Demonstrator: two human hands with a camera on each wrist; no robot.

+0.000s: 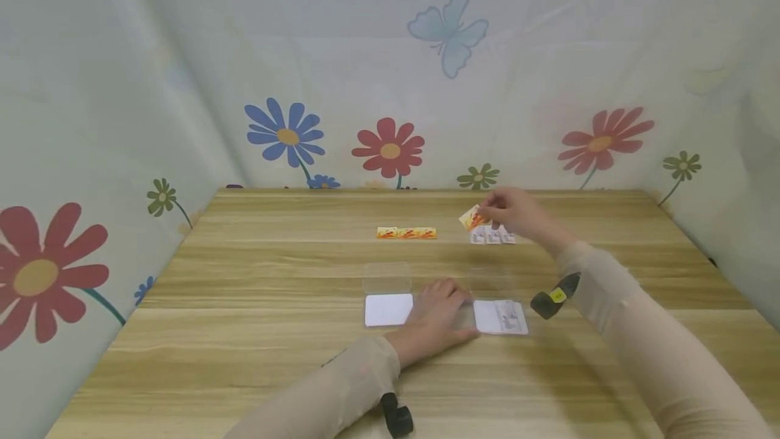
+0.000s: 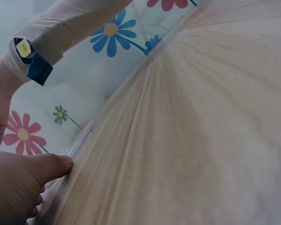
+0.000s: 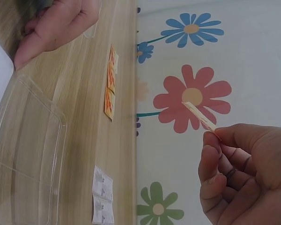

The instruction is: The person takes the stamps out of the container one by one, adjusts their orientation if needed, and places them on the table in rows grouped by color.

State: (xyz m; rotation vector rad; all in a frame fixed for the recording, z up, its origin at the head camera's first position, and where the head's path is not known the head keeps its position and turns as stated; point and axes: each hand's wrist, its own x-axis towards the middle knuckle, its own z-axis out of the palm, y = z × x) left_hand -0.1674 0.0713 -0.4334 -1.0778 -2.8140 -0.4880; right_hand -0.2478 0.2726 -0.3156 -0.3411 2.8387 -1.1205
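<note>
My right hand pinches an orange-and-yellow stamp between thumb and fingertips, raised above the far part of the table. In the right wrist view the stamp shows nearly edge-on. Just below that hand lies a short row of pale grey-printed stamps. My left hand rests low between two clear hinged boxes, its thumb extended along the edge of the right one. The right box holds a pale stamp at its right side. A white base shows in the left box.
A row of orange stamps lies at the back of the table, left of the pale ones. Both transparent lids, the left lid and right lid, lie folded back. A flower-printed curtain hangs behind the wooden table.
</note>
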